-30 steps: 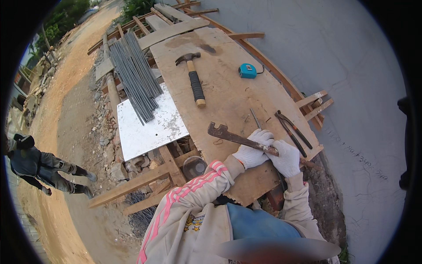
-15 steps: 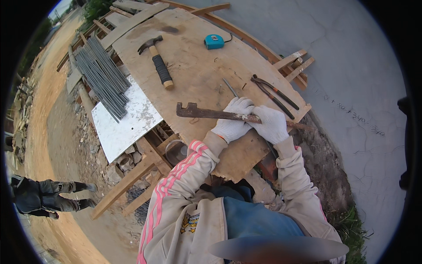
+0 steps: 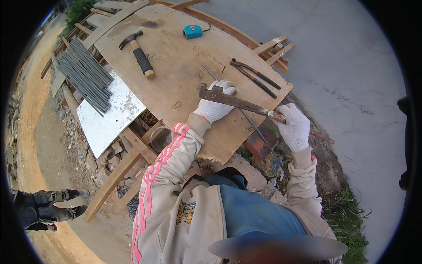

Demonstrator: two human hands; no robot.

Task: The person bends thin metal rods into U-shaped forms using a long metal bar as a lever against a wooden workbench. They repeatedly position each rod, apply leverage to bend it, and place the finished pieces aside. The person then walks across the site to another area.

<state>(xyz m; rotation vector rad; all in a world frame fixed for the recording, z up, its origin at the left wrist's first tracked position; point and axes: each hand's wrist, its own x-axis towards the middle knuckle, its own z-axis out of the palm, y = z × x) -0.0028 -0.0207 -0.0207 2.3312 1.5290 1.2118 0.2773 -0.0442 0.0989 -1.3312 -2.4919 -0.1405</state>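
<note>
We have the right hand point(image 3: 293, 128), white knit glove, closed around the plain end of a rusty notched rebar-bending wrench point(image 3: 246, 105), near the plywood sheet's point(image 3: 176, 66) right corner. The wrench runs from that fist leftward across the left hand point(image 3: 213, 111), its notched head in front of the glove. We can't tell whether the head touches the glove.

The left hand, also gloved, sits low over the plywood on a thin steel rod point(image 3: 252, 123); the rod shows beyond the fingers and again on the near side, slanting past the board's edge. Fingers look bent, but the wrench and the glove itself hide the palm side, so we can't tell how tightly it closes or whether it grips the rod.

Just beyond the hands on the board: pincers point(image 3: 264, 88) with black-and-orange handles, slightly spread, and a short nail point(image 3: 223, 69). Farther off, we mark a claw hammer point(image 3: 142, 60) with wrapped grip and a teal tape measure point(image 3: 192, 31). Left of the board, a bundle of steel rods point(image 3: 85, 77) lies partly on a white panel point(image 3: 110, 119).
</note>
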